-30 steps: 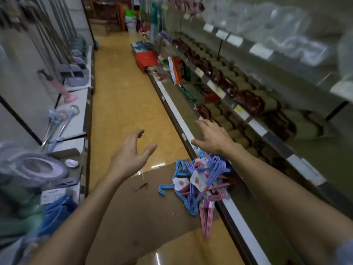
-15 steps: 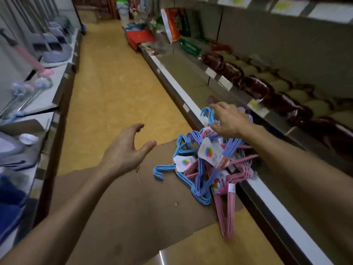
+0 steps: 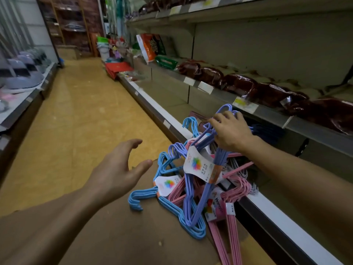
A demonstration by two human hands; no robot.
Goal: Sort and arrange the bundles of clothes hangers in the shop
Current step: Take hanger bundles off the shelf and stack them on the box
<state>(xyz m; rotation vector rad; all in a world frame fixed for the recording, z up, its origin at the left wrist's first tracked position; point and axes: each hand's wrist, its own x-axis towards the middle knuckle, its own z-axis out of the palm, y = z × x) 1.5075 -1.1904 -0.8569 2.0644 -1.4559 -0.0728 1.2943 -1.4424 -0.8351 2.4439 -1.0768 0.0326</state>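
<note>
I am picking 1 bundle out of the hanger pile [image 3: 193, 188], which lies on a brown cardboard sheet [image 3: 124, 236] by the bottom shelf edge [image 3: 267, 205]. My right hand [image 3: 230, 131] fingers curl around the purple bundle [image 3: 208, 180]. My left hand [image 3: 116, 173] hangs loose, holding nothing. Next I should lift slowly, because the hooks are tangled. The yellow floor [image 3: 86, 115] leaves room.

hanger bundles [image 3: 193, 190]: smooth coated wire, blue, purple, pink | their labels [image 3: 197, 165]: glossy white card | sheet beneath [image 3: 124, 236]: matt brown cardboard | floor [image 3: 86, 115]: glossy yellow tile | right shelf packs [image 3: 271, 92]: shiny clear plastic wrap
</note>
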